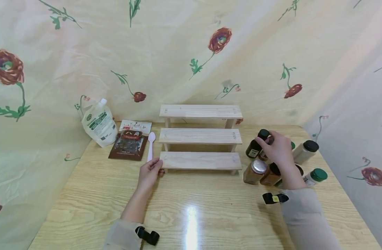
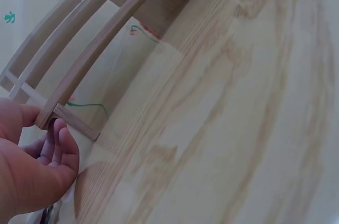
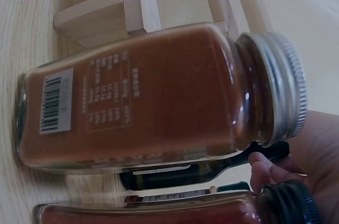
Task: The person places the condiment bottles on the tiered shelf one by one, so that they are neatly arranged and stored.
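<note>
While my right hand (image 1: 279, 149) reaches into the cluster of upright spice jars (image 1: 272, 166) at the table's (image 1: 191, 208) right, fingers curled on a small dark-capped bottle (image 1: 255, 145), my left hand (image 1: 150, 172) pinches the three-tier pale wooden step rack's (image 1: 201, 137) near-left corner.
</note>
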